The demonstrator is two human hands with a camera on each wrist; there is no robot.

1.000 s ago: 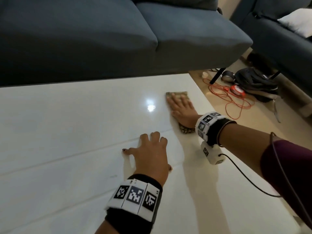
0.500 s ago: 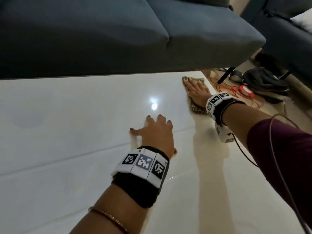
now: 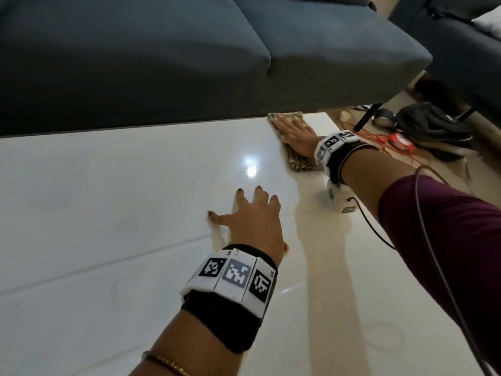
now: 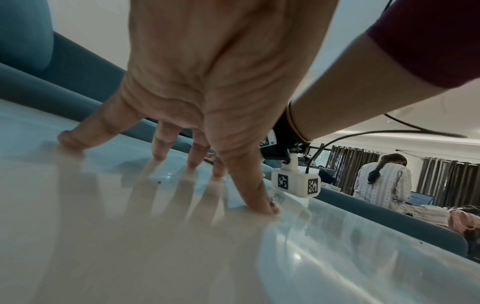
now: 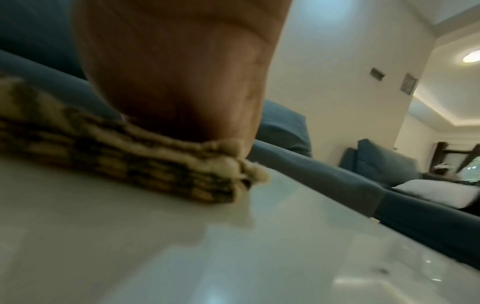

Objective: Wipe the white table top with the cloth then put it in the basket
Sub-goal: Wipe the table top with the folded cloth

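A folded tan-and-dark patterned cloth lies on the glossy white table top near its far right corner. My right hand presses flat on the cloth with straight fingers; in the right wrist view the palm sits on the cloth. My left hand rests spread on the table's middle, fingertips down on the surface. No basket is in view.
A dark blue sofa runs along the table's far edge, close to the cloth. On the floor to the right lie an orange cable, a red object and a dark bag. A person stands in the background.
My right hand has pushed the cloth away from me, from mid-table to the far edge by the sofa. The left hand stays planted on the table.
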